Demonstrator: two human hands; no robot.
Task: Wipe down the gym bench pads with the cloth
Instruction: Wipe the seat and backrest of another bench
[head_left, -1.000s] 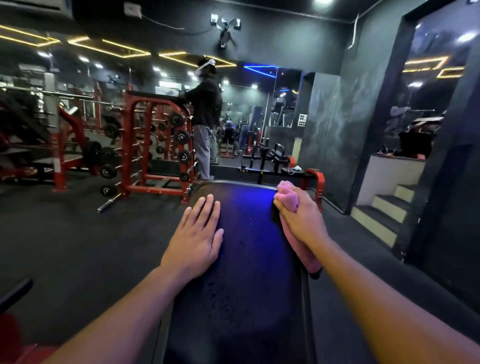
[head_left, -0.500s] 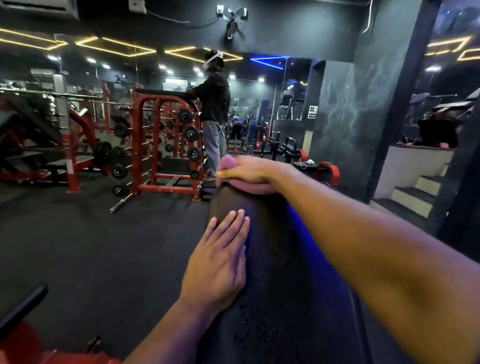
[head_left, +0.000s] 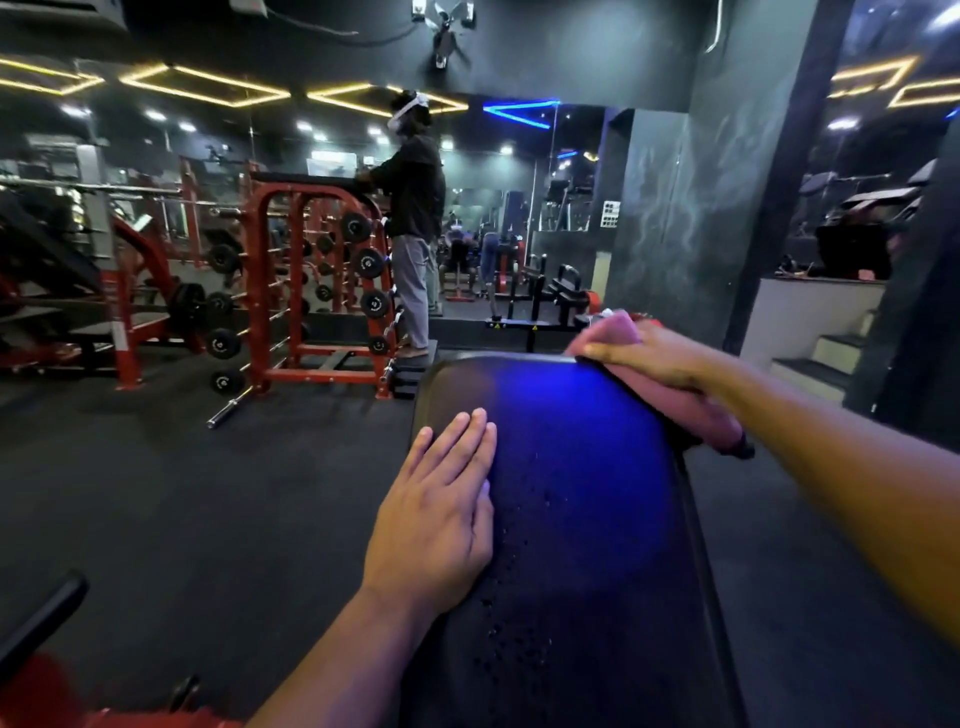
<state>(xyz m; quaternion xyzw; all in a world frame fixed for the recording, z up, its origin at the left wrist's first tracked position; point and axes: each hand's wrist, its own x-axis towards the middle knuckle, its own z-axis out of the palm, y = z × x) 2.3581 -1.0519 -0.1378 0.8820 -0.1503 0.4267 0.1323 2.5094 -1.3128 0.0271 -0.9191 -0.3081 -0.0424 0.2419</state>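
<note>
Head view looks down a black bench pad (head_left: 582, 519) that runs away from the camera, with a blue light reflection across its far half and water droplets scattered along its middle. On the pad's left edge the left hand (head_left: 441, 514) lies flat, fingers straight and together, gripping nothing, much as it lay half a second ago. At the pad's far right corner the right hand (head_left: 649, 358) clutches the pink cloth (head_left: 696, 405), fingers curled over the bunched fabric, which trails down the pad's right side edge. Half a second ago that hand pressed the cloth on the far end of the pad near its middle, the forearm crossing over the surface; now hand and cloth have slid to the right corner and the forearm lies off to the right. Beyond the pad stand a red weight rack (head_left: 322, 291) and another person (head_left: 413, 223) beside it.
</note>
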